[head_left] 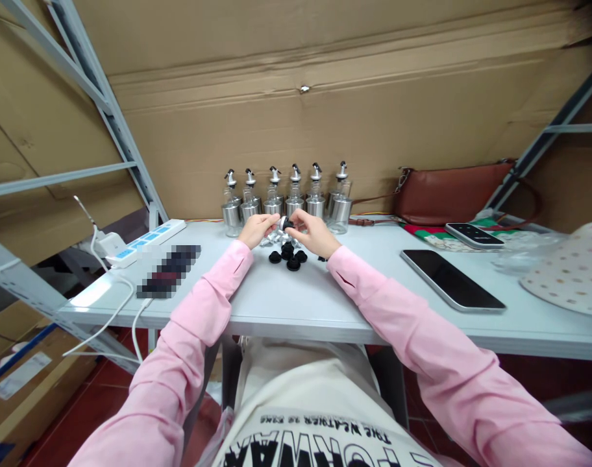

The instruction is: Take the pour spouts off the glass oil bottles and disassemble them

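My left hand (259,229) is closed on the silver end of a bottle pourer (283,223) above the table. My right hand (314,233) pinches a black rubber stopper (289,224) against that pourer's other end; whether the two are fully joined is hidden by the fingers. Just below my hands lie several loose black stoppers (293,263). Behind them, partly covered by my hands, is a pile of shiny silver pourer parts (271,240). Several glass bottles with steel sleeves (341,211) and pourer tops stand in a row at the back.
A black-screened phone (452,280) lies to the right, near another device (474,235), a brown bag (449,194) and a spotted cloth item (571,269). On the left are a power strip (147,242) and white cables (130,295). Cardboard (325,123) walls the back.
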Demonstrator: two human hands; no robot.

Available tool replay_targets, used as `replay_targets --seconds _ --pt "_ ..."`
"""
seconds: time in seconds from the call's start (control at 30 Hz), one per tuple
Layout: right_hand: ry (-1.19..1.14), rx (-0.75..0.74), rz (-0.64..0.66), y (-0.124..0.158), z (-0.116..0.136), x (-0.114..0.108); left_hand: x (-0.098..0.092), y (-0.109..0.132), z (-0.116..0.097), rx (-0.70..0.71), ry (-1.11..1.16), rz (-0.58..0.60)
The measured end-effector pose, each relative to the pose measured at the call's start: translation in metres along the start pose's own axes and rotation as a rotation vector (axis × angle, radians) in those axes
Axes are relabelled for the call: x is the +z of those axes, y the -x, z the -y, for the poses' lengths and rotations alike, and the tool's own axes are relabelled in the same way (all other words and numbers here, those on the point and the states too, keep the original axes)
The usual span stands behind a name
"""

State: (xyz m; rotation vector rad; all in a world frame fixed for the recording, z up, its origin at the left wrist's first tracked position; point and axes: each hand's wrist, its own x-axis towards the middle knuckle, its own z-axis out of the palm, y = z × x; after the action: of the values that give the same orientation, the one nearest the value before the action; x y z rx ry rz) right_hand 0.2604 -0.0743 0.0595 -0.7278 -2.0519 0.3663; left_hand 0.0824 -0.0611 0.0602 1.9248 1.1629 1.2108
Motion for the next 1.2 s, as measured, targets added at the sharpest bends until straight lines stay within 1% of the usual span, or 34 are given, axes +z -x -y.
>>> replay_targets --seconds 0.1,0.2,0.37,0.6,0.7,0.87,1.0,1.2 --pt "0.12 -0.137 -0.032 -0.001 -0.003 0.001 0.0 -0.001 0.001 0.008 0.028 0.029" --pt "0.243 -0.24 -0.048 -0.001 -0.007 0.002 0.0 -0.001 0.001 -0.021 0.064 0.04" --pt "0.363 -0.335 -0.052 -0.001 -0.009 0.001 0.0 0.001 -0.006 -0.08 0.144 0.072" --pt "0.464 -0.46 -0.067 -0.001 -0.004 0.001 0.003 0.003 -0.015 -0.205 0.353 0.101" --pt "0.497 -0.484 -0.067 -0.001 -0.001 0.001 0.004 0.004 -0.017 -0.256 0.453 0.133" --pt "0.545 -0.512 -0.112 -0.001 0.001 0.003 0.003 0.005 -0.021 -0.348 0.584 0.175" --pt "0.572 -0.548 -0.122 0.0 0.002 0.004 0.0 0.007 -0.023 -0.397 0.616 0.251" --pt "0.564 -0.521 -0.104 0.001 0.005 0.004 -0.006 0.008 -0.024 -0.416 0.594 0.322"
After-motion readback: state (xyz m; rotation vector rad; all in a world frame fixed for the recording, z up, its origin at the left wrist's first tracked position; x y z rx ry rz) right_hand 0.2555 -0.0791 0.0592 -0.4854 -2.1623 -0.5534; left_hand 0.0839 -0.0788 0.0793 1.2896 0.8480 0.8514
